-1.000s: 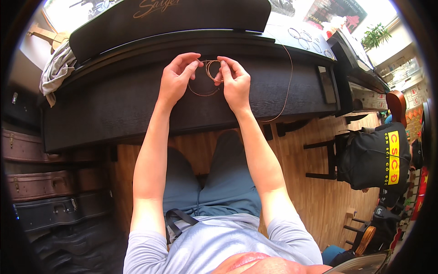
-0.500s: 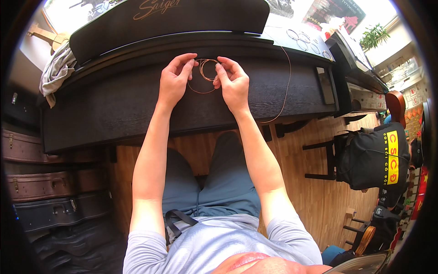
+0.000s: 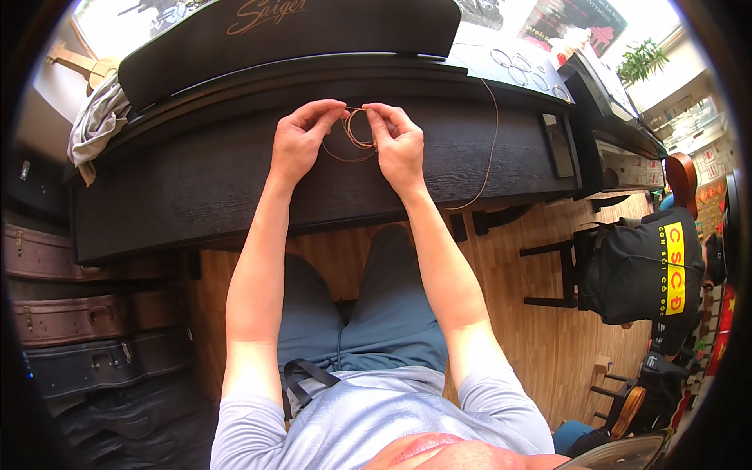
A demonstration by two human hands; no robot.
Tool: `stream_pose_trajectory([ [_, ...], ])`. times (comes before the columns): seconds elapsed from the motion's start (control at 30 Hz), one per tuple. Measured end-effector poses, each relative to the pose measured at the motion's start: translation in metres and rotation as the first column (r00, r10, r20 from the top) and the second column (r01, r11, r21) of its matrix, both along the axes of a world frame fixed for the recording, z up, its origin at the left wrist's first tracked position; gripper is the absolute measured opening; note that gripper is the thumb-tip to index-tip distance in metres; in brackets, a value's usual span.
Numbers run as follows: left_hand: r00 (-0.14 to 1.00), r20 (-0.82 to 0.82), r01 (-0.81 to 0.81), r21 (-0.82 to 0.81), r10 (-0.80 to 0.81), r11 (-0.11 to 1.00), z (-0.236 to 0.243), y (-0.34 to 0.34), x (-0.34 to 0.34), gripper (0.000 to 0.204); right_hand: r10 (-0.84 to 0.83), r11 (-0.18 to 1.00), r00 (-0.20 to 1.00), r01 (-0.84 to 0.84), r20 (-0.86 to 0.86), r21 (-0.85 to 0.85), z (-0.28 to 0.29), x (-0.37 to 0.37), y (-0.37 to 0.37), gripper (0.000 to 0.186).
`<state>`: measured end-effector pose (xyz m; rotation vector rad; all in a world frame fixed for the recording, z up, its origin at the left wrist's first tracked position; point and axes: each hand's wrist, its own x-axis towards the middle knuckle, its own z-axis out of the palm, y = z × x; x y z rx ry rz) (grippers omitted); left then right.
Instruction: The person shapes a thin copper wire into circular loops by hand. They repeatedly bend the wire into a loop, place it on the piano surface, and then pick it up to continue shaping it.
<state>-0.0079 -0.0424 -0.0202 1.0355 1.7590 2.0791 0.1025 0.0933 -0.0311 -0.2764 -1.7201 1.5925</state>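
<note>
Closer together: left hand (image 3: 298, 146), right hand (image 3: 400, 147), both fingertip-tight on thin, coppery, looped wire (image 3: 358, 143)

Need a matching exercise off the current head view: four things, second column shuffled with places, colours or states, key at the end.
Column one
1. Wire coil
2. Cloth
3. Potted-type leafy plant
4. Latched cases

Column two
A. green, upper right
B. brown and black, left side
C. pinched in the fingers of the left hand and right hand
D. grey, crumpled, upper left

Pairs: 1-C, 2-D, 3-A, 4-B
</note>
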Motion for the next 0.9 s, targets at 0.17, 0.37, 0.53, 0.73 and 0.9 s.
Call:
stream_pose_trajectory([
  [0.17,0.995,-0.047,0.086,-0.038,-0.088,0.996,-0.001,0.000,0.000,0.019,-0.006,0.998,0.999,0.009,-0.053,0.056,-0.002,-0.003,0.000,0.015],
  [0.37,0.993,-0.018,0.113,-0.094,-0.115,0.989,0.006,-0.002,0.003,0.021,-0.004,0.999,1.000,0.005,-0.025,0.050,-0.002,-0.001,0.000,0.015],
  [0.53,0.994,0.007,0.108,-0.094,-0.108,0.990,0.006,0.000,0.011,0.025,-0.031,0.996,0.999,0.033,-0.017,0.085,0.001,0.000,-0.003,0.019],
  [0.73,0.992,0.130,0.000,0.036,-0.005,0.999,0.007,-0.002,0.003,0.027,0.059,0.994,0.998,-0.061,-0.022,-0.087,0.008,0.002,-0.005,0.027],
  [0.9,0.990,0.143,-0.014,0.053,0.006,0.999,0.004,0.000,0.002,0.025,0.106,0.988,0.994,-0.106,-0.007,-0.109,0.007,0.002,-0.005,0.021],
])
